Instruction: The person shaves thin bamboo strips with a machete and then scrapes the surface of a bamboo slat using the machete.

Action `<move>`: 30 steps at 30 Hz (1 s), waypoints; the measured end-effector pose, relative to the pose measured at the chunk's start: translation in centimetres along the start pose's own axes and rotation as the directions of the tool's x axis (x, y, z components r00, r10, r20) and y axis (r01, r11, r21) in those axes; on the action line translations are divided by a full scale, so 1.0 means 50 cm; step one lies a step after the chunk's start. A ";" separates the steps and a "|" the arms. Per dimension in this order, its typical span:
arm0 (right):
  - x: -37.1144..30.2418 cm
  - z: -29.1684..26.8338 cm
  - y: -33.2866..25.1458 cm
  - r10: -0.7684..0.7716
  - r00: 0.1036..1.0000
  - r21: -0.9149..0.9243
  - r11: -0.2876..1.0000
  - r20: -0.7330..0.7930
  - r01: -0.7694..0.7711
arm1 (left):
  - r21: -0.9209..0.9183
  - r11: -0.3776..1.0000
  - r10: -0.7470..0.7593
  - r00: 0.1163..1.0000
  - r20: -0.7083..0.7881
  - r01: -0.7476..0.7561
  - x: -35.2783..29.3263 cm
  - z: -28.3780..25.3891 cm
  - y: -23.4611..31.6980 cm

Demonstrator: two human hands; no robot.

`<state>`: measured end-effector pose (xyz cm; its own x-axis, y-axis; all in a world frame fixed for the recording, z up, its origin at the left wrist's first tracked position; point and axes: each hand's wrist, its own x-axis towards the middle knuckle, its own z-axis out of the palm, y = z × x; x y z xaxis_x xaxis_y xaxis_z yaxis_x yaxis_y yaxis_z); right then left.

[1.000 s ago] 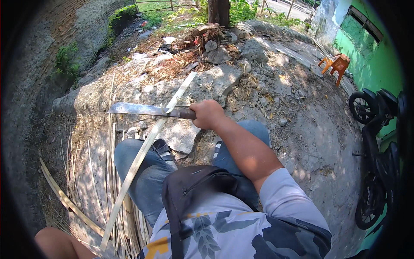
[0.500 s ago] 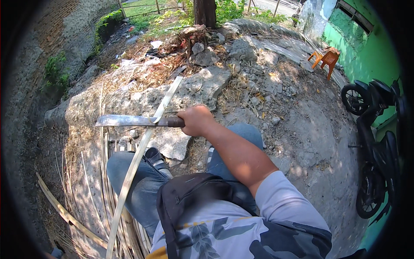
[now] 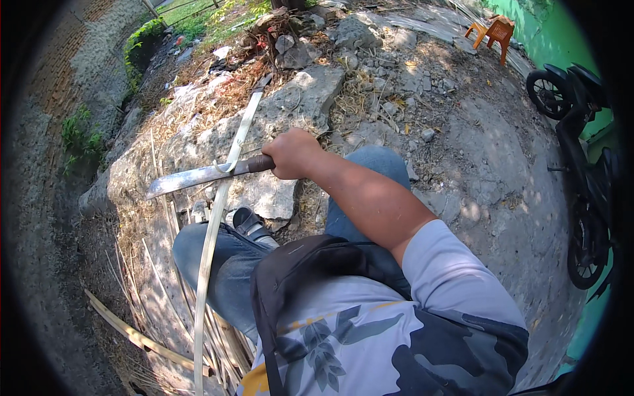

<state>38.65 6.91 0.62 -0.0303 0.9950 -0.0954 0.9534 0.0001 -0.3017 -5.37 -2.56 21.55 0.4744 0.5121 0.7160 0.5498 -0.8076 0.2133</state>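
My right hand is closed around the brown handle of a machete, whose blade points to the left and tilts slightly down. The blade crosses a long pale strip, apparently split bamboo, that runs from the lower edge past my left knee up toward the concrete slab. Where blade and strip meet, near the handle, a thin curled shaving stands out. My left hand is outside the picture, and so is the strip's near end.
More long strips lie on the ground left of my leg, with a thicker curved piece beside them. A broken concrete slab lies ahead. At the right stand a black motorbike and an orange plastic chair by a green wall.
The machete has tilted, its tip now lower than its handle. The strip stands more upright, and the shaving on it looks longer. My view has shifted and turned a little.
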 end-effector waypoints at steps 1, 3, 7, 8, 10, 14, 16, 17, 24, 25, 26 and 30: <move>-0.001 0.005 0.003 -0.014 1.000 -0.005 1.000 -0.007 0.014 | 0.000 1.000 0.002 1.000 0.003 -0.002 0.001 0.001 0.000; -0.001 0.015 0.006 -0.020 1.000 -0.008 1.000 -0.018 0.019 | -0.001 1.000 0.004 1.000 0.006 -0.004 0.002 -0.004 -0.001; 0.002 0.023 0.004 -0.056 0.996 -0.002 0.998 -0.063 0.056 | -0.004 1.000 0.011 1.000 0.006 -0.011 0.005 -0.002 -0.004; 0.002 0.023 0.002 -0.059 0.997 -0.009 0.998 -0.056 0.059 | -0.004 1.000 0.013 1.000 0.008 -0.013 0.005 -0.003 -0.005; 0.004 0.022 0.002 -0.064 0.997 -0.017 0.998 -0.051 0.063 | -0.003 1.000 0.018 1.000 0.008 -0.018 0.008 -0.005 -0.005; 0.001 0.019 0.001 -0.054 0.997 -0.006 0.999 -0.056 0.054 | -0.003 1.000 0.029 1.000 0.007 -0.029 0.013 -0.007 -0.007; -0.003 0.012 0.003 -0.050 0.997 -0.002 0.999 -0.066 0.050 | -0.003 0.999 0.036 0.999 0.007 -0.036 0.017 -0.003 -0.006; -0.007 0.009 -0.001 -0.048 0.998 0.018 0.999 -0.046 0.049 | -0.002 0.999 0.039 0.999 0.009 -0.039 0.018 -0.004 -0.006; 0.014 0.043 -0.003 -0.093 0.994 0.005 0.996 -0.058 0.093 | 0.000 0.995 0.097 0.995 0.001 -0.097 0.028 -0.019 -0.006; 0.014 0.044 -0.008 -0.110 0.993 -0.011 0.994 -0.052 0.110 | 0.001 0.994 0.107 0.994 0.003 -0.107 0.029 -0.026 -0.003; 0.013 0.041 -0.003 -0.114 0.990 -0.007 0.994 -0.081 0.114 | -0.005 0.992 0.128 0.992 -0.007 -0.128 0.034 -0.030 -0.004; 0.000 0.013 0.000 -0.107 0.994 -0.013 0.994 -0.002 0.107 | -0.035 0.971 0.234 0.972 -0.036 -0.235 0.051 -0.062 0.002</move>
<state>38.45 6.86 0.03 -0.1310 0.9895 -0.0606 0.9486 0.1074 -0.2979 -6.23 -2.26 25.43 0.5646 0.2985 0.7695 0.3988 -0.9149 0.0622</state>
